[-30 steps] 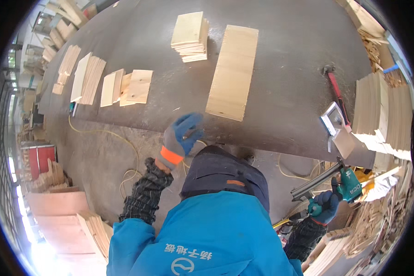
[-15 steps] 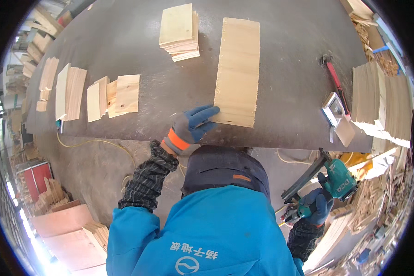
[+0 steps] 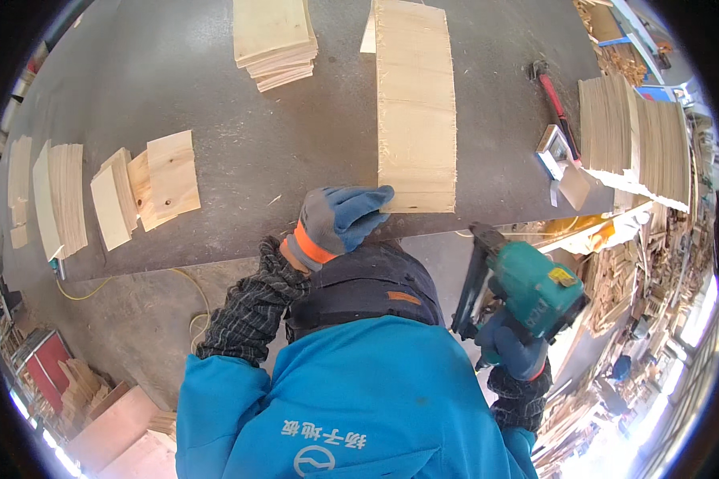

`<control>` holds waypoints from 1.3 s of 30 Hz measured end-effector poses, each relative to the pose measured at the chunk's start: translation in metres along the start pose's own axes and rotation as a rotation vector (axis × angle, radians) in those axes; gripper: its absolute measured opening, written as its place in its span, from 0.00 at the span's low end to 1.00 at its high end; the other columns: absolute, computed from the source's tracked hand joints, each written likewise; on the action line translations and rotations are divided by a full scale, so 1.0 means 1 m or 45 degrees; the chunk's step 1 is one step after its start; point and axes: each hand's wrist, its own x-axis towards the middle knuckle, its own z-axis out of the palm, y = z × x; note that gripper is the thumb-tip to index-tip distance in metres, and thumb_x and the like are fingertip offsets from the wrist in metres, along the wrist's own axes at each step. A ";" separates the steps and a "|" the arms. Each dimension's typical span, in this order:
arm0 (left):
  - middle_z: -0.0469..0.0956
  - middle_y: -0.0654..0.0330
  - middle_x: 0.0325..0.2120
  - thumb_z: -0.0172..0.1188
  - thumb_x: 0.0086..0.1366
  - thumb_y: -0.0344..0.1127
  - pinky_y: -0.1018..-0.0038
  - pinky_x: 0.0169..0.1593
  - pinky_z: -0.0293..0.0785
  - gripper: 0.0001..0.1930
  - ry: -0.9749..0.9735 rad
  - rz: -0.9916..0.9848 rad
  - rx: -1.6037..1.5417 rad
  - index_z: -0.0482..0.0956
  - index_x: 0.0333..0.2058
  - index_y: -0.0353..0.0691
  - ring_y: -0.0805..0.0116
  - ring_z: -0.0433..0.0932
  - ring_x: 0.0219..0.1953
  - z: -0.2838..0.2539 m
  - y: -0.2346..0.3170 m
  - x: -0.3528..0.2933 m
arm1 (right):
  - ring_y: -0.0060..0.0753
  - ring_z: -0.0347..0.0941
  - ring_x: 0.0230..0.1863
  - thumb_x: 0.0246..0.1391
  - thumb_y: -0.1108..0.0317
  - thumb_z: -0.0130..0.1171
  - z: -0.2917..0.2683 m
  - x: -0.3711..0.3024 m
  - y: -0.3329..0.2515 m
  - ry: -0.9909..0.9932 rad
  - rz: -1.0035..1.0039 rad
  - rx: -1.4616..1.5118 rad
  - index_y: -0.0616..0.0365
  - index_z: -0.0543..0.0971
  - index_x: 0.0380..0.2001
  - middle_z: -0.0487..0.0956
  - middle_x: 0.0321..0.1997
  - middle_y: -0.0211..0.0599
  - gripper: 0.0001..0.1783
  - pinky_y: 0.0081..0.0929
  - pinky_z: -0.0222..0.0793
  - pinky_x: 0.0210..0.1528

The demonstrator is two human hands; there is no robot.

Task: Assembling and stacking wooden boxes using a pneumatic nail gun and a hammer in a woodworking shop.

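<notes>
A long pale wooden board (image 3: 417, 112) lies lengthwise away from me, its near end by the table's front edge. My left hand (image 3: 342, 219), in a grey-blue glove with an orange cuff, is at the board's near left corner. Its fingers are pressed together on that edge; the thumb is hidden. Part of another pale wooden piece (image 3: 368, 37) shows beside the board's far left side. Off the table's front edge, my right hand (image 3: 518, 345) is wrapped round the handle of a green nail gun (image 3: 539, 287) with a dark magazine, held apart from the board.
The dark table (image 3: 311, 136) carries a stack of wooden panels (image 3: 272, 36) and several smaller wood pieces (image 3: 172, 180) at left. A red-handled hammer (image 3: 555, 104), a small box (image 3: 551, 152) and upright stacked panels (image 3: 635, 136) are at right. A yellow hose (image 3: 200, 291) hangs below.
The view has shifted. My right hand has raised the nail gun nearer the table edge. The board now sits straighter, and another piece shows beside its far end. My left hand stays at its corner.
</notes>
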 end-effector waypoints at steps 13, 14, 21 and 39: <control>0.90 0.52 0.39 0.79 0.56 0.30 0.66 0.38 0.87 0.17 0.000 -0.070 -0.195 0.90 0.45 0.40 0.54 0.90 0.35 0.002 -0.008 -0.004 | 0.29 0.86 0.36 0.52 0.72 0.68 0.073 0.040 -0.046 -0.166 0.168 -0.208 0.63 0.85 0.42 0.87 0.34 0.40 0.13 0.33 0.81 0.39; 0.90 0.52 0.39 0.79 0.56 0.30 0.66 0.38 0.87 0.17 0.003 -0.071 -0.198 0.90 0.45 0.40 0.54 0.90 0.35 0.003 -0.009 -0.004 | 0.29 0.86 0.36 0.52 0.72 0.68 0.076 0.042 -0.049 -0.165 0.170 -0.212 0.63 0.85 0.42 0.87 0.34 0.40 0.13 0.33 0.81 0.39; 0.90 0.52 0.39 0.77 0.56 0.31 0.64 0.39 0.86 0.18 0.033 -0.021 -0.238 0.90 0.47 0.40 0.54 0.90 0.35 0.002 -0.014 -0.005 | 0.26 0.84 0.30 0.55 0.71 0.66 0.088 0.049 -0.056 -0.177 0.270 -0.184 0.63 0.85 0.37 0.86 0.27 0.38 0.08 0.31 0.78 0.34; 0.90 0.57 0.36 0.77 0.57 0.34 0.65 0.36 0.84 0.17 0.071 0.020 -0.215 0.90 0.46 0.43 0.57 0.89 0.33 0.006 -0.020 -0.005 | 0.25 0.82 0.30 0.54 0.74 0.64 0.101 0.043 -0.056 -0.038 0.293 -0.050 0.63 0.83 0.39 0.85 0.30 0.35 0.09 0.29 0.77 0.34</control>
